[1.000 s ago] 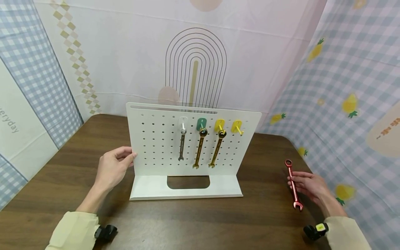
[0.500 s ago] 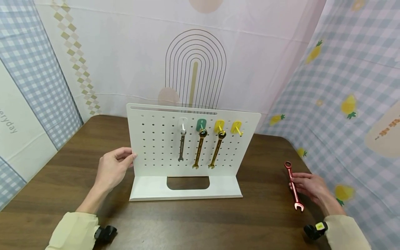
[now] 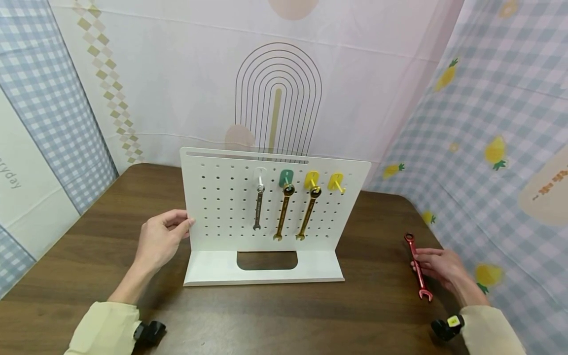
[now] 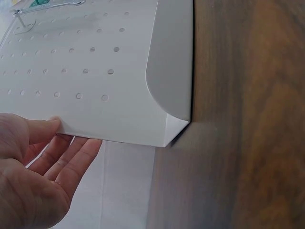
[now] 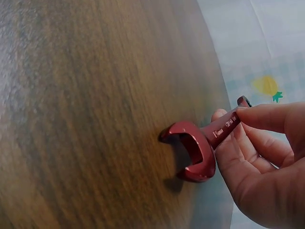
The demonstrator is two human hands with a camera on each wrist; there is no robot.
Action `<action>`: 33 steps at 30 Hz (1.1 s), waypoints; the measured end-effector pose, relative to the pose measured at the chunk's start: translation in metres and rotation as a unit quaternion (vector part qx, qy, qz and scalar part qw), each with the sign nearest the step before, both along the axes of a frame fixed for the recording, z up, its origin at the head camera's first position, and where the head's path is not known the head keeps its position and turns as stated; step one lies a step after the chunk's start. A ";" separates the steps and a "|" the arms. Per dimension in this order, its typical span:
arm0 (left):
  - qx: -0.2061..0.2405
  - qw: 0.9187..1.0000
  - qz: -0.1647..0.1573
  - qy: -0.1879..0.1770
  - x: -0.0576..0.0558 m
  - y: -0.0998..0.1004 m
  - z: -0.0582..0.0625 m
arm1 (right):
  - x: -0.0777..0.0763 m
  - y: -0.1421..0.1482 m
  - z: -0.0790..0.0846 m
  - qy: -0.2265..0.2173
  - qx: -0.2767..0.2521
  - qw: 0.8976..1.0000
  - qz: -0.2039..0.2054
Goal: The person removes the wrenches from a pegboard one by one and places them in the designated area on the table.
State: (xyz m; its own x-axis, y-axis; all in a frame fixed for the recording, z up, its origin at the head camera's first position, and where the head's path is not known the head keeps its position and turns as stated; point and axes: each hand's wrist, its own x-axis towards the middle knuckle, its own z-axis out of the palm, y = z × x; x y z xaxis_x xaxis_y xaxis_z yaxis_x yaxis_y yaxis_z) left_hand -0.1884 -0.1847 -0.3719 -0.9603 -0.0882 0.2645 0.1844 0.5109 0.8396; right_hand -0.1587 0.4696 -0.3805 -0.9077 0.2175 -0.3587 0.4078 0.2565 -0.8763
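A white pegboard stand (image 3: pixel 213 207) stands upright on the table. My left hand (image 3: pixel 161 236) pinches its left edge, thumb on the front and fingers behind, as the left wrist view shows. In my right hand (image 3: pixel 439 266), at the table's right side, is a red combination wrench (image 3: pixel 418 271), held between thumb and fingers. Its open end (image 5: pixel 202 160) is close over the wood in the right wrist view. From the board's hooks hang a small silver wrench (image 3: pixel 258 209) and two gold wrenches, one on the green hook (image 3: pixel 286 177). The rightmost yellow hook (image 3: pixel 336 181) carries nothing.
The brown wooden table (image 3: pixel 284 315) extends around the stand. A printed cloth (image 3: pixel 177 74) rises behind it, and a checked cloth (image 3: pixel 483 172) stands close by my right hand. The stand's base has a rectangular cut-out.
The red wrench and my right hand have shifted slightly down in the head view. My left hand keeps its place on the board's edge.
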 end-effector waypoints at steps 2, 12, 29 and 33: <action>0.000 1.000 0.000 0.001 0.000 0.000 0.000 | 0.000 0.001 -0.001 0.002 -0.007 1.000 0.002; -0.003 1.000 -0.002 0.002 0.000 -0.001 -0.001 | 0.002 0.005 -0.005 -0.025 -0.011 0.999 -0.021; 0.000 1.000 -0.004 0.002 0.001 -0.001 -0.001 | 0.000 0.003 -0.002 -0.040 0.011 0.999 -0.034; -0.004 1.000 -0.006 0.002 0.001 -0.002 -0.001 | 0.000 0.003 -0.002 -0.039 0.011 0.999 -0.031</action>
State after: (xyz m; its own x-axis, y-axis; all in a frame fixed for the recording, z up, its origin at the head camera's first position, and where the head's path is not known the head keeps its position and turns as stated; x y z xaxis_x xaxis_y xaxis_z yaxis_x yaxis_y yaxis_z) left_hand -0.1878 -0.1862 -0.3726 -0.9603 -0.0757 0.2684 0.1929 0.5150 0.8352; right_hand -0.1584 0.4730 -0.3827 -0.8619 0.2810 -0.4220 0.4901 0.2485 -0.8355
